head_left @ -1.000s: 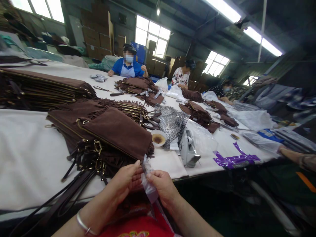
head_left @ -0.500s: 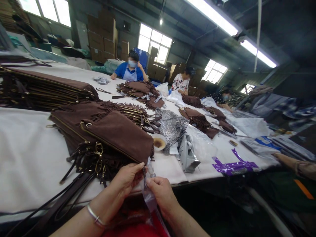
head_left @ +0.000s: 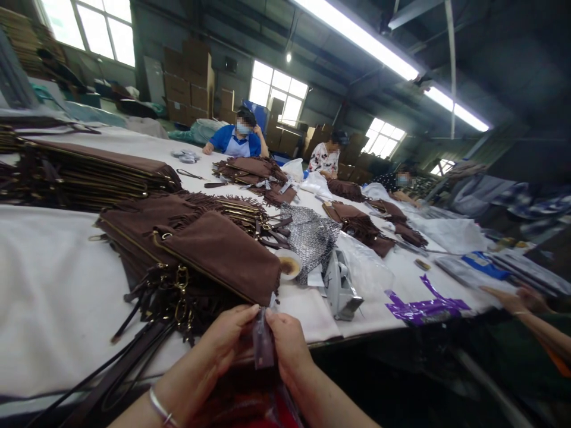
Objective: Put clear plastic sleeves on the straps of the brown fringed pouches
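At the table's front edge my left hand and my right hand are close together, each closed in a pinch. Between them hangs a small clear plastic sleeve, with something dark showing through. Both thumbs press at its upper end, just below the corner of a brown fringed bag. Whether the sleeve is joined to that bag is hidden by my fingers. The bag lies on more brown bags, with gold clasps and dark straps hanging toward me.
A tape dispenser, a small bowl and silvery mesh packing stand beyond my right hand. Purple tape lies on the table edge. Stacked bags are at left. Co-workers sit opposite; another person's hands are at right.
My hands have drawn together at the sleeve's upper end. The sleeve slanted toward my lap before and hangs straighter now. At right, the other person's hands have moved.
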Demonstrator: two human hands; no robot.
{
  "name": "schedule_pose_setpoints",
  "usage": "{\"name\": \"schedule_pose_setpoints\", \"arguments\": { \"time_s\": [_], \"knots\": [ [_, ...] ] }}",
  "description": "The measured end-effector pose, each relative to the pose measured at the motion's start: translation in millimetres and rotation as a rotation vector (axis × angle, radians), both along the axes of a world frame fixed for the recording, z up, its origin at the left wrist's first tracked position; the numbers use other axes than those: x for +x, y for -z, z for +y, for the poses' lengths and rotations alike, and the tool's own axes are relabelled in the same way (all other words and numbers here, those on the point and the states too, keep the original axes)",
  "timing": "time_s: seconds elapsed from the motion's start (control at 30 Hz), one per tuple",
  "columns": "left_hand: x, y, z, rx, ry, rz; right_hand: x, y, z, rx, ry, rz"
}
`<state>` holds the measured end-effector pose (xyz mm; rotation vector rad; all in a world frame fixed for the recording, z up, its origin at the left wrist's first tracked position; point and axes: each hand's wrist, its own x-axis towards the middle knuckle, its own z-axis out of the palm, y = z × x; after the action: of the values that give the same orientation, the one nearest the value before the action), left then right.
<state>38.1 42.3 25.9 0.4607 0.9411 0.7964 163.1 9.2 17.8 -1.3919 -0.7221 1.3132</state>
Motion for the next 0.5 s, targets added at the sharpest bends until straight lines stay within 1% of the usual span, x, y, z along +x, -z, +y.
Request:
{"name": "schedule_pose_setpoints", "arguments": {
  "time_s": [0.13,0.2,0.3,0.4,0.43,0.5],
  "knots": [
    [-2.9,-4.1,-14.1,-0.003,0.057,-0.024,-2.9,2.7,5.3,-0.076,-0.017,-0.005],
    [-1.9,-1.5,-20.2,0.018,0.084,0.011,-3.9,4.5,8.6,-0.115,-0.023,-0.051],
    [4.0,10.4,-22.7,0.001,0.051,0.112,-3.5,6.9,13.5,-0.145,-0.045,-0.128],
    [11.4,24.8,-19.2,-0.025,-0.003,0.239,-0.5,8.0,17.6,-0.157,-0.096,-0.232],
    [13.3,28.5,-18.0,-0.021,-0.016,0.276,0.9,8.1,18.8,-0.149,-0.113,-0.283],
    [15.6,32.9,-16.3,0.018,-0.045,0.324,3.6,7.9,21.4,-0.08,-0.14,-0.413]
  ]
}}
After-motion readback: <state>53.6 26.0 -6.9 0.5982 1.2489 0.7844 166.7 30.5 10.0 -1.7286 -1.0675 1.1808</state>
